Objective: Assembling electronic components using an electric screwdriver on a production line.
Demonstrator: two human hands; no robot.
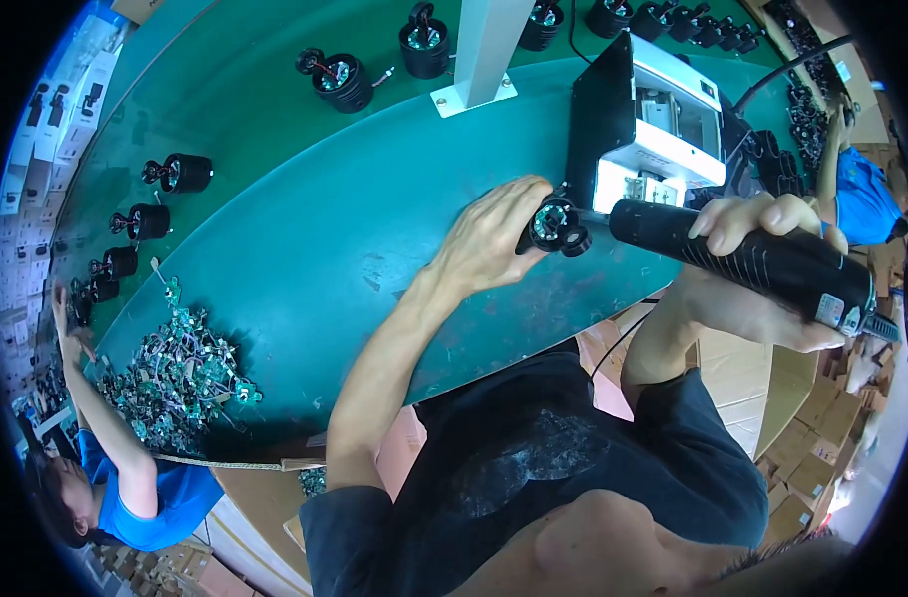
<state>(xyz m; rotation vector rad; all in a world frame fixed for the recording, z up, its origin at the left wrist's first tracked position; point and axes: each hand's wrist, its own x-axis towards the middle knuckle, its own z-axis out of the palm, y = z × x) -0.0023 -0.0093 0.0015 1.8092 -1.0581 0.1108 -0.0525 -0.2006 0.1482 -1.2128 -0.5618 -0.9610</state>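
Note:
My left hand is closed around a black round housing at the middle of the bench. A small circuit board shows inside the housing's open end, with a black round part hanging at its side. A thick black electric screwdriver lies in the grip of my right hand, its body slanting across the bench. The screwdriver's narrow tip points left and reaches close to the housing; whether it touches cannot be made out. Just beyond both hands stands a black-and-white screw feeder with a lit front.
A grey metal post is bolted to the green bench. Several black housings line the far belt. Circuit boards with wires lie heaped at left. Blue-shirted people work at left and right. Cardboard boxes stand behind.

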